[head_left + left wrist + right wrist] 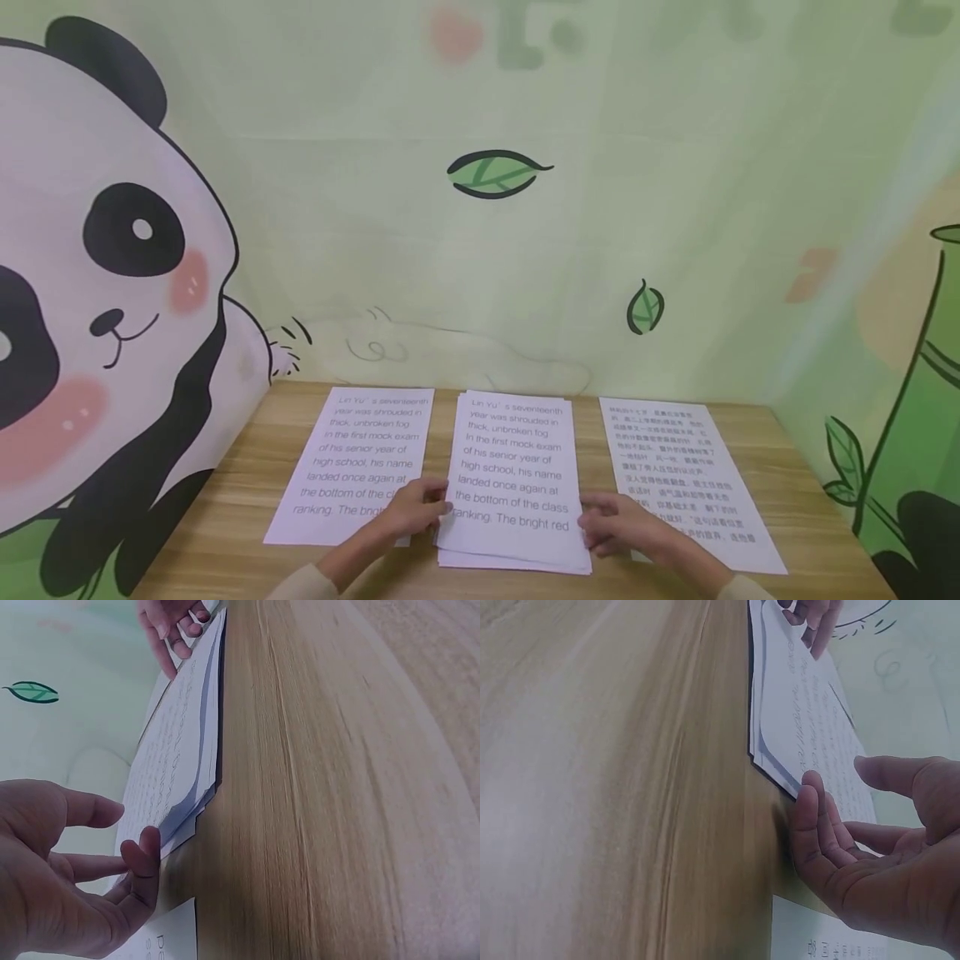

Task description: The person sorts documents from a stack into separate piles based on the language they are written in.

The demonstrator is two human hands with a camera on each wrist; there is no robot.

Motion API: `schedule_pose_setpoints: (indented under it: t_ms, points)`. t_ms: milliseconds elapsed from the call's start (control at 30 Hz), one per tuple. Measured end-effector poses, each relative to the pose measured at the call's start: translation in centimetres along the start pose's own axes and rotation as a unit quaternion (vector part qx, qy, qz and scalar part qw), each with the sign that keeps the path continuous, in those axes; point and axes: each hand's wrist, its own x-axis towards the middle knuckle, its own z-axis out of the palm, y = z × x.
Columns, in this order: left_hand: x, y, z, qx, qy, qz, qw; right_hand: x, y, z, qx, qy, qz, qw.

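Note:
A stack of printed paper sheets (513,475) lies in the middle of the table, with large English text on top. My left hand (414,508) is at the stack's left edge, its fingertips right at the paper. In the left wrist view its thumb (94,810) stands apart from the fingers. At the opposite edge is my right hand (624,523), fingers bent loosely and thumb apart in the right wrist view. The upper sheets bow slightly above those beneath, and the lower sheets' edges are uneven.
To the left lies a sheet with the same English text (360,458), partly behind my left hand. A sheet with Chinese text (690,475) lies on the right, overlapped by my right hand. The wooden table (225,500) meets a green wall (360,208) with panda and leaf drawings.

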Motion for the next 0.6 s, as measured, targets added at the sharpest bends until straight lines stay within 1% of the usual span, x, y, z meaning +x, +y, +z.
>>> schedule_pose_setpoints:
  t_ms: [100, 167, 300, 367, 500, 600]
  points:
    - [-0.1, 0.0, 0.0, -0.006, 0.008, 0.007, 0.9999, -0.3, -0.1, -0.2, -0.001, 0.008, 0.002, 1.0]
    - [0.0, -0.1, 0.1, -0.013, 0.018, 0.011, 0.9997, -0.4, -0.1, -0.3, 0.004, 0.021, 0.004, 1.0]
    - [0.3, -0.4, 0.3, -0.045, 0.034, 0.015, 0.9983, -0.4, -0.1, -0.4, 0.025, 0.05, 0.01, 0.998]
    - [0.4, -0.5, 0.4, -0.062, 0.039, 0.013, 0.9973, -0.2, 0.1, -0.3, 0.032, 0.057, 0.008, 0.998]
    - [0.7, -0.9, 0.5, -0.091, 0.036, -0.003, 0.9952, 0.0, 0.4, -0.1, 0.067, 0.058, -0.007, 0.996]
    - [1.1, -1.5, 0.5, -0.117, 0.025, -0.006, 0.9928, 0.3, 0.7, 0.2, 0.106, 0.058, -0.011, 0.993]
